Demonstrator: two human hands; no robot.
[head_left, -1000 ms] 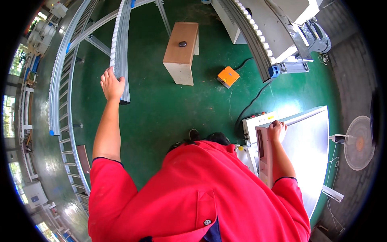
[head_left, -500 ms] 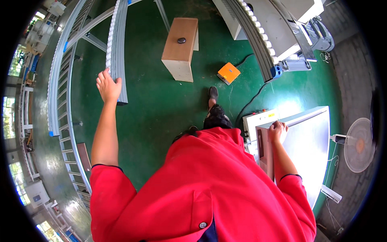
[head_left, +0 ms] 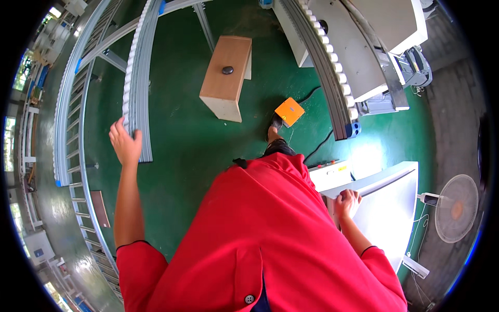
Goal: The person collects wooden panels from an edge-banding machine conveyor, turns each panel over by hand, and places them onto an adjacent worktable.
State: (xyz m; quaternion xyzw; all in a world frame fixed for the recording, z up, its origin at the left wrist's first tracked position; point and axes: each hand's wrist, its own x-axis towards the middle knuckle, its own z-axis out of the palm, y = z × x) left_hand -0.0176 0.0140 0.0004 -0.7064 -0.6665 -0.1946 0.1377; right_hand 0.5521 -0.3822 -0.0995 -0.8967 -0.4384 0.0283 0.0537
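My left hand [head_left: 127,140] rests with fingers apart at the near end of an aluminium rail [head_left: 141,104] lined with white rollers. My right hand [head_left: 347,203] has its fingers curled over the near edge of a large white panel [head_left: 390,218], which stands at my right. Behind that panel is a white control box [head_left: 327,174] with small red buttons. My foot [head_left: 276,121] is at the orange foot pedal [head_left: 289,111]; whether it presses the pedal I cannot tell.
A wooden box [head_left: 223,67] with a black knob stands ahead on the green floor [head_left: 187,135]. A second roller rail [head_left: 322,62] runs along a white machine [head_left: 358,36] at upper right. A ladder-like roller frame [head_left: 78,151] lies left; a fan [head_left: 456,208] stands right. A black cable crosses the floor.
My foot has stepped forward to the orange pedal and my body has moved forward. Both hands now appear lower in the picture, still at the rail and the panel.
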